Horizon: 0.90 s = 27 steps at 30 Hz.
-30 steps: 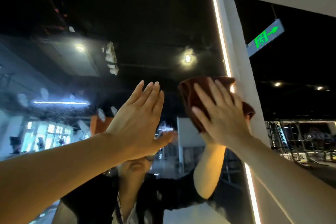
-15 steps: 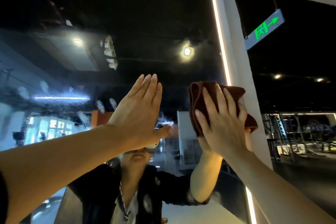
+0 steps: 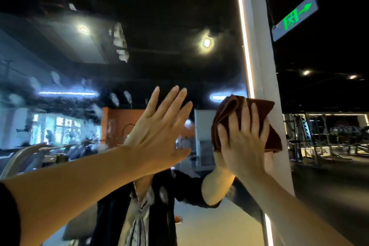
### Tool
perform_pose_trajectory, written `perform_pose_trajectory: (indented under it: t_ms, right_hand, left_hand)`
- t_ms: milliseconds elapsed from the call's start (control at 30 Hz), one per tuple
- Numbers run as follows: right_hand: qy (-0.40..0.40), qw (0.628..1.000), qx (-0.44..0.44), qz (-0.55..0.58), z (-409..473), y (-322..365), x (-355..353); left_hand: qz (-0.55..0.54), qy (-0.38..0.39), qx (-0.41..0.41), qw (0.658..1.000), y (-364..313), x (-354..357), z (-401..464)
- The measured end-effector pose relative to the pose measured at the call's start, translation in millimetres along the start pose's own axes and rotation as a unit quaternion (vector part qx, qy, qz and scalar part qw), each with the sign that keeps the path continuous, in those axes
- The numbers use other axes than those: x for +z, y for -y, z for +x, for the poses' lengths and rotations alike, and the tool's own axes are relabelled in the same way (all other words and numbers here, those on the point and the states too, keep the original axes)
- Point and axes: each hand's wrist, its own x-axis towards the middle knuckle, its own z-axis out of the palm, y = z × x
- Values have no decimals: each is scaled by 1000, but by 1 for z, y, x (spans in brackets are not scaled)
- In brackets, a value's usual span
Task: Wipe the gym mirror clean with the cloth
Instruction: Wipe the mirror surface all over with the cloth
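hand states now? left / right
Left hand: open, fingers straight, holding nothing.
Right hand: open, fingers straight, pressing the brown cloth against the mirror's edge.

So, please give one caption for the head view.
Right hand presses brown cloth on mirror edge; left hand open.

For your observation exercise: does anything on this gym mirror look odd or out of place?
Yes. The mirror has pale smudges and a hazy streak on its left side, unwiped. The right hand presses the cloth at the right edge; the left hand is flat, empty.
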Motion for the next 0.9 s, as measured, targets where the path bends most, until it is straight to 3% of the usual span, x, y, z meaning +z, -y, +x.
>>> perform_pose_trajectory:
  t_ms: [200,233,400,533,633,800,900]
  right_hand:
    - [52,976,-208,-24,-46,-23,-5]
    - [55,975,-209,-50,-37,-34,-5]
    - [11,1000,-21,-20,-26,-31,-2]
    - [34,991,-125,21,-77,-11,2]
    - [69,977,-201,-19,-65,-37,-1]
    - [26,999,-21,-8,-49,-34,-1]
    - [36,996,-66,37,-98,2,6]
  left_hand:
    - [14,-10,54,998,-19,21,-33]
    - [18,-2,55,998,-19,23,-33]
    - [15,-6,74,997,-21,24,-28]
    - [21,-7,77,997,-20,22,-26]
    - [30,-1,81,996,-20,21,-25]
    - [22,-21,75,997,-22,19,-24]
    - [38,0,73,997,-23,19,-26]
